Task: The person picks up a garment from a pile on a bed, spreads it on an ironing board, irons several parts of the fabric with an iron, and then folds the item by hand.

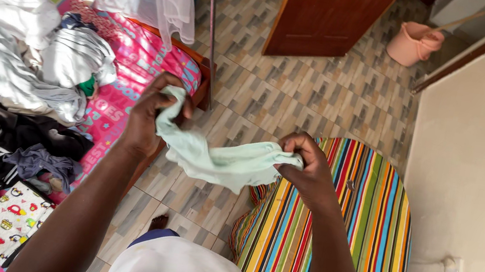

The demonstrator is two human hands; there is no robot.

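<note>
A small pale mint-green garment point(221, 160) hangs stretched between both hands, above the tiled floor. My left hand point(150, 114) pinches its upper left end, fingers closed on the cloth. Its right end is gripped by my right hand point(308, 167), which hovers over the edge of a striped cushion point(331, 238). The cloth sags in the middle between the two hands.
A bed with a pink printed sheet point(137, 54) at the left carries a heap of white and grey clothes point(25, 51), dark garments point(16, 136) and a folded car-print cloth point(7, 224). A wooden door point(331, 12), a pink bucket point(413, 43) and a beige wall point(484, 198) lie beyond.
</note>
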